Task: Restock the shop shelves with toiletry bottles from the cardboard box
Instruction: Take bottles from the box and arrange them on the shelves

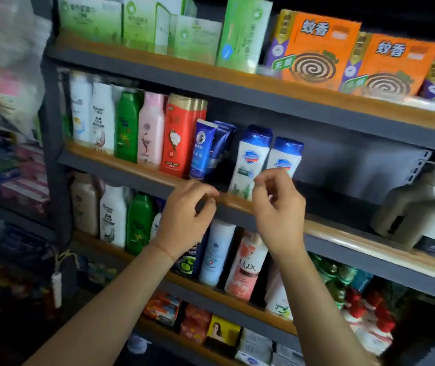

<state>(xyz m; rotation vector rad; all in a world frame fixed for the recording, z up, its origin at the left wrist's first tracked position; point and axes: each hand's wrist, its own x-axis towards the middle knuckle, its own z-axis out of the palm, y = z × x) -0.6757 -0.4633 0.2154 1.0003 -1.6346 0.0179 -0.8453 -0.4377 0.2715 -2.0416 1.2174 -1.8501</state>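
Two white bottles with blue caps stand side by side on the middle shelf, one taller (250, 159) and one a little behind it to the right (285, 154). My right hand (277, 207) hovers just in front of them with loosely curled fingers and holds nothing. At the same height, my left hand (184, 215) is by the shelf's wooden lip (234, 202), fingers also loosely curled and empty. Blue tubes (203, 149) lean to the left of the white bottles. The cardboard box is out of view.
Left of the tubes stand red (176, 136), pink (150, 128), green (126, 125) and white (102, 117) bottles. A bare stretch of shelf (343, 167) runs right to a brown pump bottle (417, 204). Orange coil boxes (314, 48) sit above, and more bottles (248, 265) below.
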